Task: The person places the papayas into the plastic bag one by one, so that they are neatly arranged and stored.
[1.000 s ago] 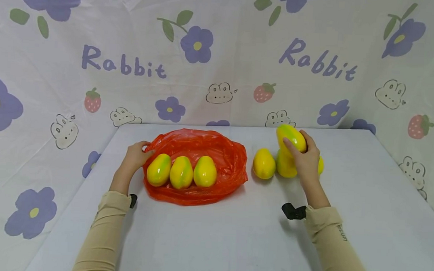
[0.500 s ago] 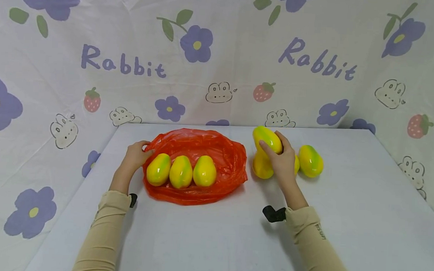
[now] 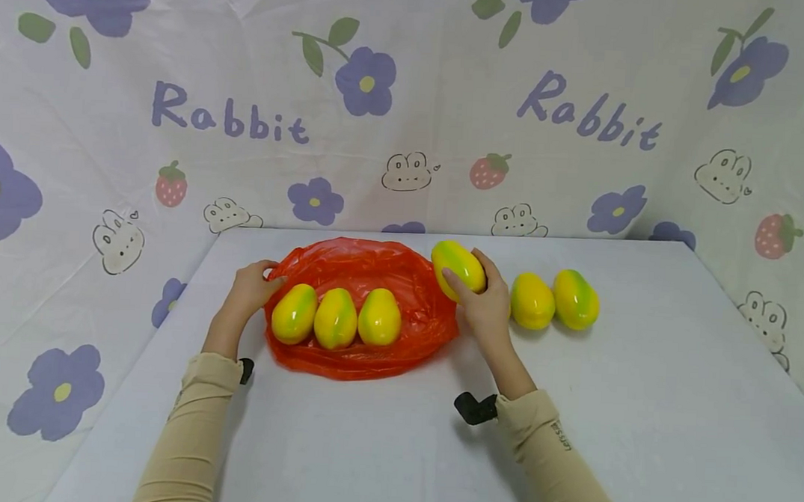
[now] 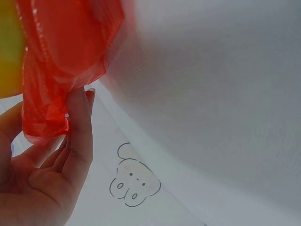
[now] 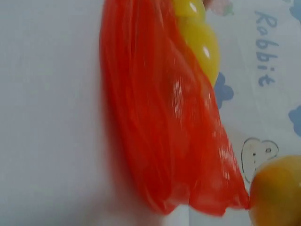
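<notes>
A red plastic bag (image 3: 363,365) lies spread with its mouth up, and three glossy yellow mangoes with green streaks, one a middle mango (image 3: 335,319), sit in a row in it. My left hand (image 3: 252,289) grips the bag's left rim; in the left wrist view the red film (image 4: 44,117) passes between thumb and fingers. My right hand (image 3: 487,303) holds another mango (image 3: 458,270) raised at the bag's right edge, thumb on the near side. The right wrist view shows that held mango (image 5: 277,190), blurred, beside the bag's edge; the right hand itself is out of that view.
Two more mangoes, a nearer-to-hand one (image 3: 532,302) and an outer one (image 3: 576,300), stand side by side on the white table (image 3: 393,445) to the right. A printed cloth (image 3: 410,72) with flowers and rabbits hangs behind the table.
My right hand has carried its mango leftward from above the loose mangoes to the bag's right edge. The left hand and the bag have stayed in place.
</notes>
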Demonstrator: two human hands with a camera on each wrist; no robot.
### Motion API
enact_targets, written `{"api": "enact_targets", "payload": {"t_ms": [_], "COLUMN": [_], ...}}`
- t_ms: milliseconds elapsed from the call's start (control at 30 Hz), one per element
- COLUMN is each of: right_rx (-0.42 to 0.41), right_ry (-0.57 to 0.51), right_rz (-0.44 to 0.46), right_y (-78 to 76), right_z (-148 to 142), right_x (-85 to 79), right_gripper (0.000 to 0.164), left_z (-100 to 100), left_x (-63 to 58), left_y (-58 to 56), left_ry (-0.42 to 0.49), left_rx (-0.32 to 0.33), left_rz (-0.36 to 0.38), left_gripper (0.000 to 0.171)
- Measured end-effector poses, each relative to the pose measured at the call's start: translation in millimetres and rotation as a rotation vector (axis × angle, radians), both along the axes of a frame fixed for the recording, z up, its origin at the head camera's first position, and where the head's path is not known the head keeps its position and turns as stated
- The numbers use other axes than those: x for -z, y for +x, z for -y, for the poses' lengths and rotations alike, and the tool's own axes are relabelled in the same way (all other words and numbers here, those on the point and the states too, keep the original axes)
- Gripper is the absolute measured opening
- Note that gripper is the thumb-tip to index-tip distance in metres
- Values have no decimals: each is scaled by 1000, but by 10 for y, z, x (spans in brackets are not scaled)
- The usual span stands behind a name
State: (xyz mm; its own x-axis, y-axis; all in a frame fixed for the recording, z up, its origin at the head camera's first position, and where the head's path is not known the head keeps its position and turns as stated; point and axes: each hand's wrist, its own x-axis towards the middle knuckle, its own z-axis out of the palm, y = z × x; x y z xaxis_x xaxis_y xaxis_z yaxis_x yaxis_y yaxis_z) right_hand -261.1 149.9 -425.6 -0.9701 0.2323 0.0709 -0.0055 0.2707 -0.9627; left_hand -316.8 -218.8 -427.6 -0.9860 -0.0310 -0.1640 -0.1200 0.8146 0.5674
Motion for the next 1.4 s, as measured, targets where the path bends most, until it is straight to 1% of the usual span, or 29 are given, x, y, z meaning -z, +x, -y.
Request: {"api": "enact_targets", "payload": {"t_ms": [133,267,433,567,733,1000,1200,1400], "right_rx": [-17,-45,-84,-93,-88,-72,-62,-44], "right_ry": [10,-21,-49,-53,-60,-53,-34,-31], "right_rz": [-2,-29,-36,-22,-2,53,44,45], "right_y": [61,108,153,180,226,250,270,280], "right_z": [143,281,437,521,564,587,583,588], "right_x": [-17,-20,31,82,112,171,208,279], "right_gripper": [74,73,72,71,72,74,74,76], "left_z": [7,10,11,7,10,24,19,33], "left_x": [16,24,27,24,24,39,41,60], "left_y": [-11,-21,-25,-13,-5,-20,-25,-43], "left_ry": [3,8,16,17,11,11,18,19], "left_rx": [4,6,2,0,5,5,6,3], "left_rz": [-1,-1,5,-1,-15,-13,-5,3], "left_gripper": [53,54,54,54,53,53,53,53]}}
